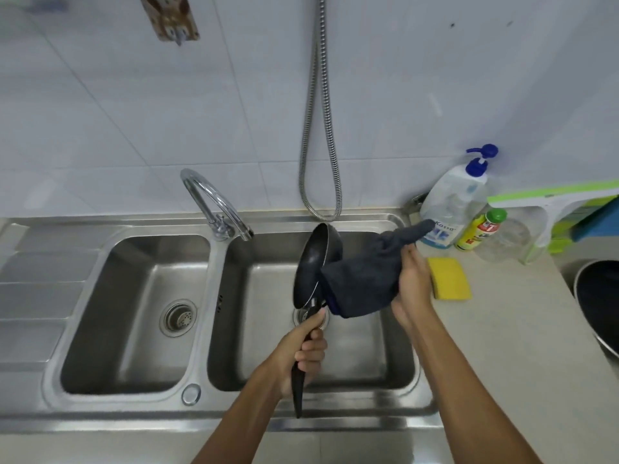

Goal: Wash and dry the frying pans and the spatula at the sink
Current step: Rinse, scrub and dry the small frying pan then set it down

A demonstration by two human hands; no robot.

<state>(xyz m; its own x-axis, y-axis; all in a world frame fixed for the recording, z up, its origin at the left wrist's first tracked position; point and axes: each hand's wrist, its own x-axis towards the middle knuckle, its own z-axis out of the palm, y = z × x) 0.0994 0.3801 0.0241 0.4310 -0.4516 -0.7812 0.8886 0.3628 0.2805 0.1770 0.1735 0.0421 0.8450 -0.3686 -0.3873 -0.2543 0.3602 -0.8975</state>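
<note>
Fingers [315, 348]: those of the left hand [303, 354] are curled tight round the black handle of the small frying pan [316, 262], thumb lying along the top of the handle.
Right hand [412, 283]: holds a dark grey cloth [365, 279], thumb on the outside; the other fingers are buried in the folds, so how they lie cannot be told.
Pan position: held in the air above the right basin [385, 360] of the steel sink [134, 410], tipped up on edge with its dark inside facing left and its handle pointing down toward the person.
Cloth contact: pressed against the pan's underside, one corner sticking up to the right.
Second pan [599, 296]: sits on the worktop [502, 316] at the right edge, partly out of view.
Worktop items: a yellow sponge [449, 278] just beside the right hand; behind it a pump bottle [452, 202], a small yellow bottle [482, 229], a clear jar [507, 241] and a green-and-white squeegee [549, 205].
Fittings: the chrome tap [214, 202] stands between the basins, spout over the right one; a metal hose [321, 128] hangs on the tiled wall.
</note>
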